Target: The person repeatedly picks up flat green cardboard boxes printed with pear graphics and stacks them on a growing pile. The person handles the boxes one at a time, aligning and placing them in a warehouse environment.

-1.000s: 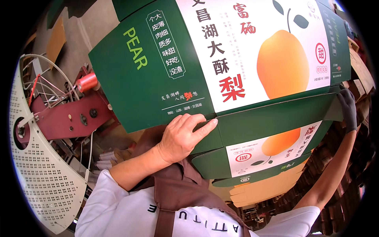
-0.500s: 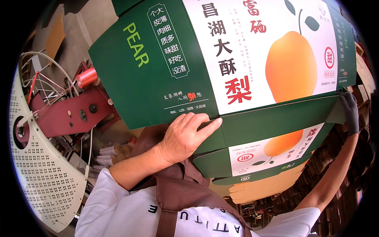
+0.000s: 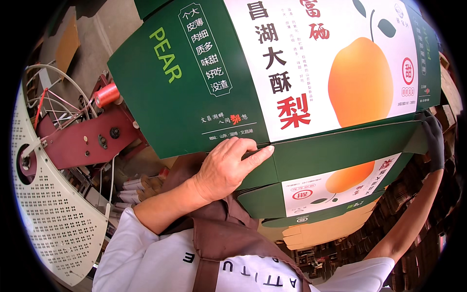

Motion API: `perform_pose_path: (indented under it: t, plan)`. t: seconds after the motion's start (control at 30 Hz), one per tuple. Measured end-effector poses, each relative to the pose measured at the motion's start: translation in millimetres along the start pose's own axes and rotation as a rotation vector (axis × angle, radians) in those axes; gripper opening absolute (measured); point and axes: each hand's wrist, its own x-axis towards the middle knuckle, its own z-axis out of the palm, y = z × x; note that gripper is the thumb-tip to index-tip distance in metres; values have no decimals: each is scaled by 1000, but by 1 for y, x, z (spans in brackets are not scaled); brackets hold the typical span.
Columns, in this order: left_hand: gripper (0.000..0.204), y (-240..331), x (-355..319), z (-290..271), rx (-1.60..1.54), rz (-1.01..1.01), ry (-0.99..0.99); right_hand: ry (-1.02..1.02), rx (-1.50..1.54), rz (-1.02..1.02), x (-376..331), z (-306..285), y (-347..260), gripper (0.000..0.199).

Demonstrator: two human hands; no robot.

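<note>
A large printed cardboard carton (image 3: pixel 189 109), green and white with a yellow-orange pear picture, spreads in front of me. Its long folded-down green flap (image 3: pixel 340 141) faces me. My bare left hand (image 3: pixel 224 168) grips the carton's near edge left of the middle, fingers bent over the top; the thumb lies along the flap and its underside grip is hidden. At the far right corner, my right hand (image 3: pixel 432 138), in a dark glove, holds the carton's edge with its fingers curled there. Below the flap, another green and white printed panel (image 3: pixel 301 194) shows a smaller pear.
To the left stands a maroon machine (image 3: pixel 97 141) with a red spool of twine (image 3: pixel 107 95) and a cream perforated guard (image 3: pixel 53 233). Stacked brown cardboard (image 3: pixel 418 233) lies low on the right. A plain cardboard sheet (image 3: pixel 68 44) leans at the far left.
My right hand and the carton's right end have shifted very slightly to the right. My left hand stays at the same place on the near edge.
</note>
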Motion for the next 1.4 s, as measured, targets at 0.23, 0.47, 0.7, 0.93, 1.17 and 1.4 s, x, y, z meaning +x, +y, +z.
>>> perform_pose_path:
  t: [0.23, 0.47, 0.7, 0.93, 1.17, 1.4]
  plan:
    - [42, -4, 0, -1, -14, 16, 6, 34, -35, -63, -7, -4, 12, 17]
    - [42, -6, 1, -1, -28, 21, 17, 85, -37, -60, -14, -5, 3, 14]
    - [42, -5, 3, 0, -9, 24, 24, 56, -98, -65, -9, -5, 7, 16]
    - [45, -5, 7, -2, 14, 15, -9, 49, -125, -40, -7, -7, 13, 26]
    - [52, -5, 6, 5, 22, -26, -93, 242, -59, -211, -5, 12, -60, 13]
    - [45, 2, 7, 3, 29, -29, -102, 119, -138, 48, -14, 8, -59, 21]
